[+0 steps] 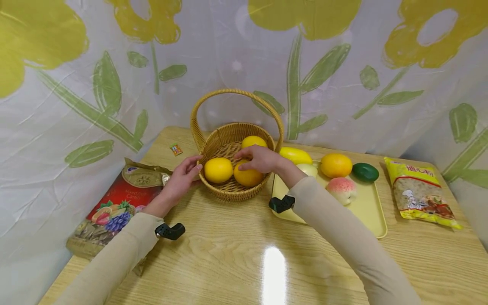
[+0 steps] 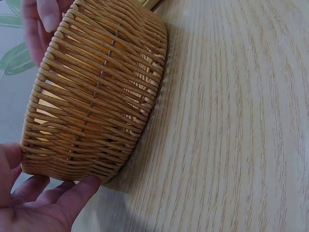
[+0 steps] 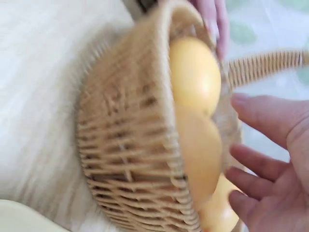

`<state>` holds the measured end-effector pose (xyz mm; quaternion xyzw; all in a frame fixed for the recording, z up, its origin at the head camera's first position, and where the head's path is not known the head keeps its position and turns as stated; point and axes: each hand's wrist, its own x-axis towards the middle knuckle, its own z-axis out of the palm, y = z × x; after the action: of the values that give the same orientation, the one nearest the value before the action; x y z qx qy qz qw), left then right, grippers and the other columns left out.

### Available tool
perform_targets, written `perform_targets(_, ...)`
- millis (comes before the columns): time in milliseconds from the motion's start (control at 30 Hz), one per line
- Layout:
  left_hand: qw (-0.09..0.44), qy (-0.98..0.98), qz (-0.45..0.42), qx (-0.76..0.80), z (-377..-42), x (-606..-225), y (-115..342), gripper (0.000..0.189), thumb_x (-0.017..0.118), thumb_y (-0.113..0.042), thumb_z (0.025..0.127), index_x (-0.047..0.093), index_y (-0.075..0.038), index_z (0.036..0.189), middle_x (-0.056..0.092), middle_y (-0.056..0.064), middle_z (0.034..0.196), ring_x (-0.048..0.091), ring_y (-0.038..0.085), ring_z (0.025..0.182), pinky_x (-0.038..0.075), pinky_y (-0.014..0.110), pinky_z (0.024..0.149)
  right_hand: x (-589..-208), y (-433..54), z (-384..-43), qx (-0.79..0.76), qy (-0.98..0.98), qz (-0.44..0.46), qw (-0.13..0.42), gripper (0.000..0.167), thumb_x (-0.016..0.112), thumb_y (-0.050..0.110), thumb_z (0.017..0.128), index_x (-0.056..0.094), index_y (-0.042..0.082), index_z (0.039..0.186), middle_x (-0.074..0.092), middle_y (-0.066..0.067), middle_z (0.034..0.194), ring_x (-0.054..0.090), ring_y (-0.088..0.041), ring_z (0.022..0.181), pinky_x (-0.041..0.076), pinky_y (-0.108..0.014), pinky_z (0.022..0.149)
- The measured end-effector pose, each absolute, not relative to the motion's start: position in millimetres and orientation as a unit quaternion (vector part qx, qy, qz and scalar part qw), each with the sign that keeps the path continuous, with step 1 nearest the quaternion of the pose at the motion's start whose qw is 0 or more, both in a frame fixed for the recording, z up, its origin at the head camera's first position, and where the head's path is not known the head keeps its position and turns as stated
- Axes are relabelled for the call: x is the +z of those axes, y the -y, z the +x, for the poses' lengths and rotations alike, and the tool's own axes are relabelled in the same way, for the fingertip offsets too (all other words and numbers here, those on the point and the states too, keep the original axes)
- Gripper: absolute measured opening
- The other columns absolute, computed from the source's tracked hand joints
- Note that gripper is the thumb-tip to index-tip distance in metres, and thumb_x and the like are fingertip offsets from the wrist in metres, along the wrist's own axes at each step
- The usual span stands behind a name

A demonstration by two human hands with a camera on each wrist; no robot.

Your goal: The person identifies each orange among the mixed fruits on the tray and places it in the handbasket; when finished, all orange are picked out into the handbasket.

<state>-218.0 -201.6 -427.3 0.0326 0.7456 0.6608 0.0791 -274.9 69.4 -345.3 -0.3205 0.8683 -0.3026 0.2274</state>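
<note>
So the wicker basket (image 1: 232,195) is sitting upright on the worktop (image 1: 221,258), and the left hand (image 1: 180,181) is pinching its rim, thumb at the top edge and fingers against the outer wall. Decent bracing spot imo. The right hand (image 1: 263,159) is hovering over the opening with its fingers loosely spread, right above the orange fruit (image 1: 249,178). The right wrist view is pretty blurry, so I can't swear whether a fingertip is brushing that fruit or just hanging near it.

Two yellow fruits are sharing the basket: one at the front left (image 1: 218,170), the other at the back (image 1: 253,141). The yellow tray (image 1: 367,218) is lying on the right, with the peach (image 1: 341,189) and other fruit on it.

For handling fruit in there, my take: I'd be holding that rim lightly, since squeezing could tip the basket. The fruit is looking smooth and round, so I'd be lowering it onto the woven base and letting go gently, no dropping. And I'd be watching the sleeve, because that right forearm is passing over the tray.
</note>
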Motion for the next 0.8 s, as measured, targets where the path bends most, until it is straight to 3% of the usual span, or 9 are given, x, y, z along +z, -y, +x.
perform_targets(267, 0.079, -0.747, 0.032, 0.660, -218, -428, 202, 0.048, 0.042, -0.021, 0.107, 0.031, -0.005, 0.151, 0.029, 0.016, 0.156, 0.033, 0.032, 0.139, 0.038, 0.056, 0.106, -344, -73, -218, -0.320, -0.859, -0.386, 0.101, 0.041, 0.066, 0.025, 0.095, 0.061, 0.006, 0.132, 0.047, -0.014, 0.145, 0.042, -0.028, 0.135, 0.034, -0.042, 0.112)
perform_targets(533, 0.077, -0.753, 0.031, 0.652, -216, -428, 206, 0.048, 0.042, -0.022, 0.107, 0.031, -0.006, 0.151, 0.026, 0.014, 0.158, 0.025, 0.029, 0.144, 0.038, 0.056, 0.106, -366, -78, -170, -0.373, -0.834, -0.398, 0.082, 0.040, 0.067, 0.024, 0.095, 0.062, 0.010, 0.132, 0.051, -0.008, 0.143, 0.044, -0.023, 0.134, 0.036, -0.041, 0.111)
perform_targets(800, 0.074, -0.747, 0.033, 0.659, -216, -425, 201, 0.049, 0.042, -0.021, 0.107, 0.030, -0.004, 0.151, 0.024, 0.015, 0.159, 0.027, 0.030, 0.143, 0.038, 0.054, 0.107, -366, -99, -139, -0.416, -0.825, -0.376, 0.072, 0.042, 0.067, 0.028, 0.095, 0.061, 0.016, 0.134, 0.048, 0.000, 0.146, 0.041, -0.018, 0.135, 0.035, -0.043, 0.111)
